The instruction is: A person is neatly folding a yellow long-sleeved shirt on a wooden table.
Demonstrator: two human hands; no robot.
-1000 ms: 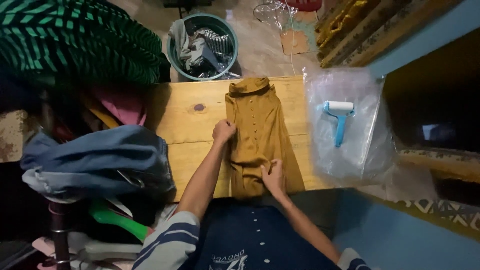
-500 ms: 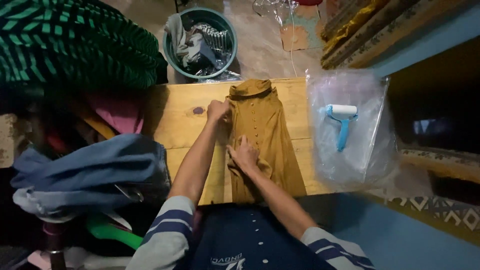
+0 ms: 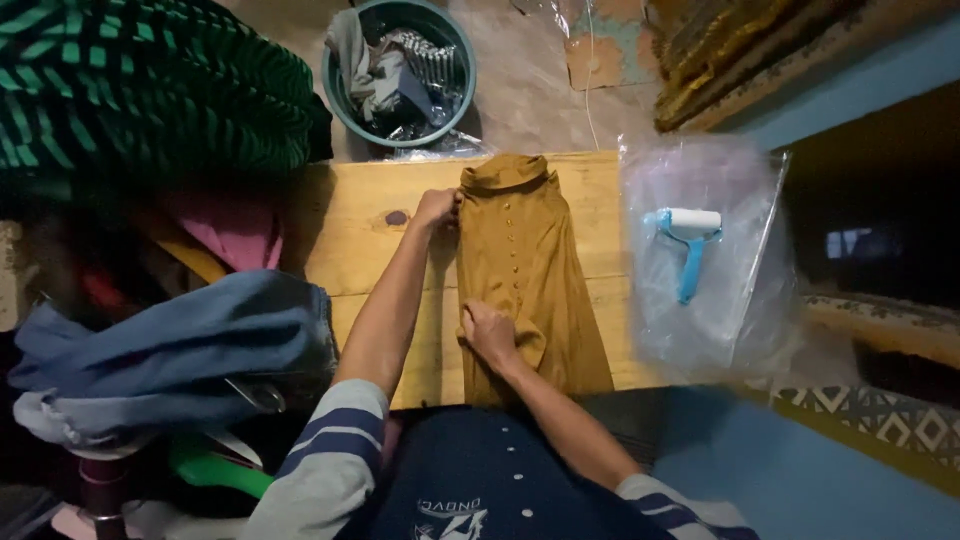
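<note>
On the wooden table (image 3: pixel 365 250), the mustard shirt (image 3: pixel 530 250) lies folded lengthwise, collar away from you, buttons facing up. Your left arm reaches out nearly straight, left hand (image 3: pixel 437 208) curled and pinching the shirt's left edge just below the collar; your right arm bends in across your body, right hand (image 3: pixel 490 335) knuckles up, fingers closed on the cloth at the lower left fold. Right of the shirt, a blue lint roller (image 3: pixel 686 245) sits on a clear plastic bag (image 3: pixel 735 310), well apart from both hands.
</note>
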